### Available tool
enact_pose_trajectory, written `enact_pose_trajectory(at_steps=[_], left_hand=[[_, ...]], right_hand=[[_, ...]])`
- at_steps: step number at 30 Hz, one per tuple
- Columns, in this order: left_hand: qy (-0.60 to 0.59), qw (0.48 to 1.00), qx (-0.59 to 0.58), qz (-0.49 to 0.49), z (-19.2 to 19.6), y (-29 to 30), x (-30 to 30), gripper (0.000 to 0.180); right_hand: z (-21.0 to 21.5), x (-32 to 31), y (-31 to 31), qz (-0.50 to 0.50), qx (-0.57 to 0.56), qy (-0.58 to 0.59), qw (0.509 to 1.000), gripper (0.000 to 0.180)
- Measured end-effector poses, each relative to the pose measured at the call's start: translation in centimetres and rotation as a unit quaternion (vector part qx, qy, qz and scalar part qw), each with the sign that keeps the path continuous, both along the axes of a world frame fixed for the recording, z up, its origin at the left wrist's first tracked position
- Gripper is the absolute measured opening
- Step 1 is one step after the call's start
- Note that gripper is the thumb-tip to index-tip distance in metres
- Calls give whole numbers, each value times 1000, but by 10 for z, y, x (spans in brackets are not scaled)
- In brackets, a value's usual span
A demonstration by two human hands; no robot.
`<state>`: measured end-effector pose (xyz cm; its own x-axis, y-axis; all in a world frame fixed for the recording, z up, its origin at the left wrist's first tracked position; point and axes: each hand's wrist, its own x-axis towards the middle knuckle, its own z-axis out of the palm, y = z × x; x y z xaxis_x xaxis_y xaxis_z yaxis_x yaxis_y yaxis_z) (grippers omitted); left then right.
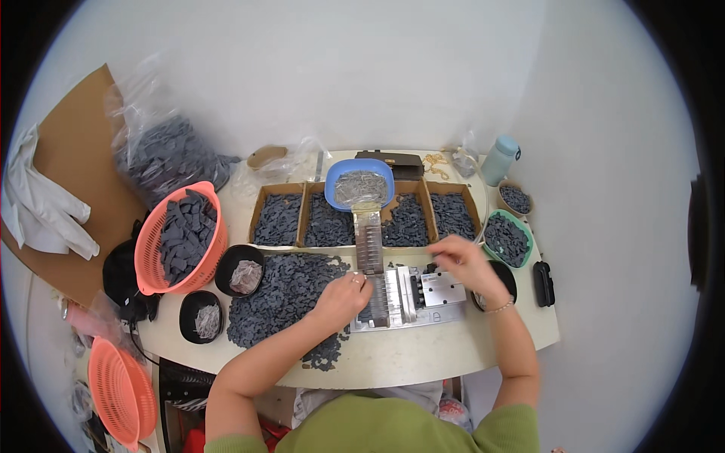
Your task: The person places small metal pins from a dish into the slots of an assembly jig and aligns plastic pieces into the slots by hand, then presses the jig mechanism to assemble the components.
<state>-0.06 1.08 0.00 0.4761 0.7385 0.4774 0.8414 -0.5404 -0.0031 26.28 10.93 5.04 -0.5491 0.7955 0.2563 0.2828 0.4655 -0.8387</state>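
My left hand [343,299] is closed, its fingertips together at the left side of a metal fixture [404,294] with a ribbed strip; what they pinch, if anything, is hidden. My right hand [470,266] hovers above a square metal block [442,289] at the fixture's right, fingers curled together, and I cannot make out what is in them. A ribbed metal chute [368,241] runs down to the fixture from a blue tray [336,172] of thin metal pins. Left of the fixture, small dark grey pieces [276,294] lie in a wide heap beneath my left forearm.
Cardboard trays [304,215] of grey pieces line the back. Black bowls [186,317] and a coral basket [217,249] stand at left. At right are a green bowl [526,257], a black case [544,284], a blue bottle [500,161] and a black bowl [507,277] partly behind my wrist.
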Motion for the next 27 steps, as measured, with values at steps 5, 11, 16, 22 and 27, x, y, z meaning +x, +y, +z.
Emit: enact_pose_trajectory(at_steps=[5,11,16,22,27], left_hand=[[15,999,-41,11,-9,-17,2,29],[-62,997,-42,19,0,-34,-1,29],[-146,986,-43,73,22,-58,-48,28],[-191,952,21,238,40,-98,-121,23],[-196,902,15,385,40,-129,-177,15]], right_hand=[[-10,-44,-17,76,30,-35,996,23],[-26,-76,-23,49,208,-142,967,12],[-45,-104,-28,38,301,-172,937,10],[-48,-102,-45,58,415,-212,883,10],[-33,-106,-49,70,401,-289,866,21]])
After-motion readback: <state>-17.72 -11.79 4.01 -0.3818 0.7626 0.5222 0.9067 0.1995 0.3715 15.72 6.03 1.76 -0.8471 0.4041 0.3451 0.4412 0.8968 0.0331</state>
